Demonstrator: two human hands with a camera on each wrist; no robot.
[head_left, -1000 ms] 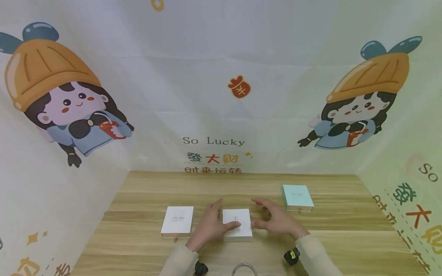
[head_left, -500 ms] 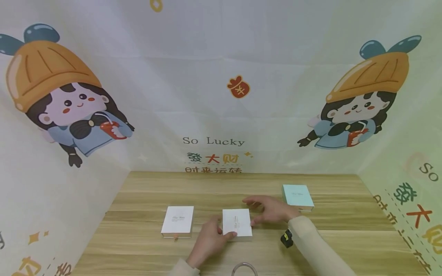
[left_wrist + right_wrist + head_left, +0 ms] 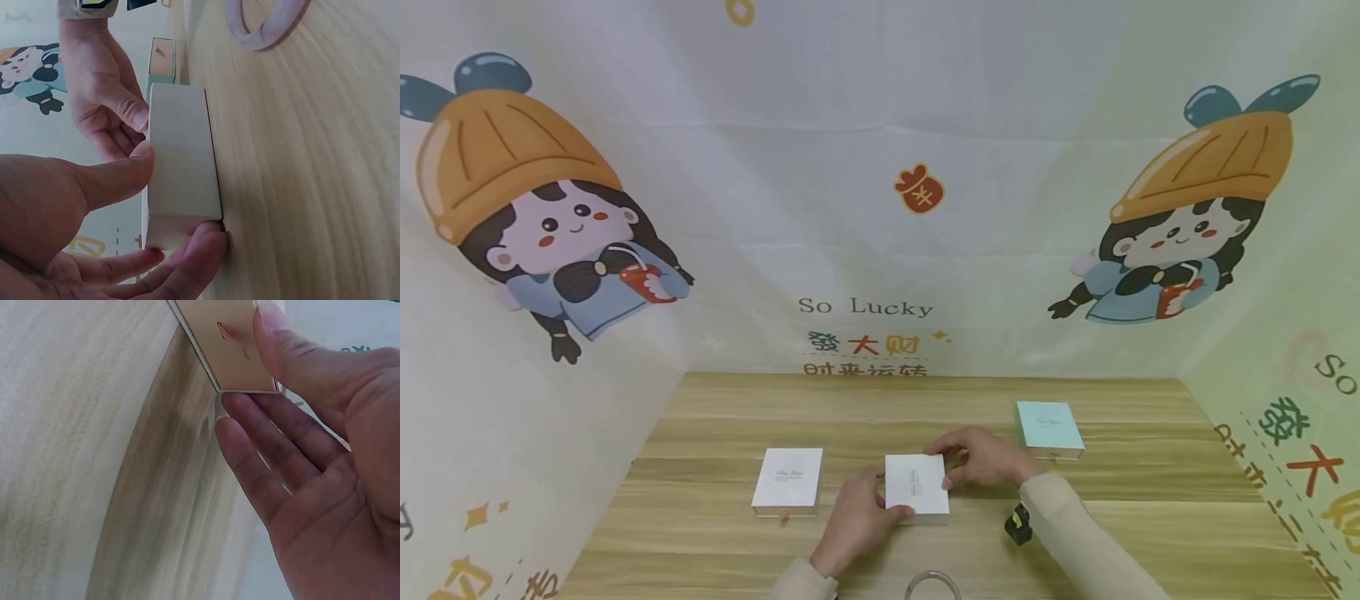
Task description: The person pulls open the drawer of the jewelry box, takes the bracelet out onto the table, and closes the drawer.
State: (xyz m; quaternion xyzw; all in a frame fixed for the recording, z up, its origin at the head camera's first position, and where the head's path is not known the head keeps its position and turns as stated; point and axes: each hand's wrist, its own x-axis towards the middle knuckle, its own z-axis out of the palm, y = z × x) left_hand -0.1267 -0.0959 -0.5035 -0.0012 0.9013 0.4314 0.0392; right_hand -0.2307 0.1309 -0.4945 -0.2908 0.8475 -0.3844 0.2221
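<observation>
- White box (image 3: 917, 483) in the middle of the tabletop (image 3: 700, 417), toward its near side, top print facing up; whether it rests fully on the wood is unclear.
- The left hand (image 3: 859, 518) grips its left end, thumb on the near top edge, fingers curled at the left side.
- The right hand (image 3: 985, 457) pinches the far right corner between thumb and fingers.
- A tan end (image 3: 225, 350) with a small tab (image 3: 234, 340) faces right, beside the right thumb. If that end belongs to a sliding drawer, a sideways tug there could draw it out.
- Uneven force from the two hands might twist the box, and a loose right pinch might let that corner slip.
- To the left lies a second white box (image 3: 788, 477); shifting the left arm carelessly could knock it.
- Far right sits a mint box (image 3: 1049, 425), apart from the right hand.
- On the near side, a ring (image 3: 932, 573) lies between the forearms, where a sleeve could catch it.
</observation>
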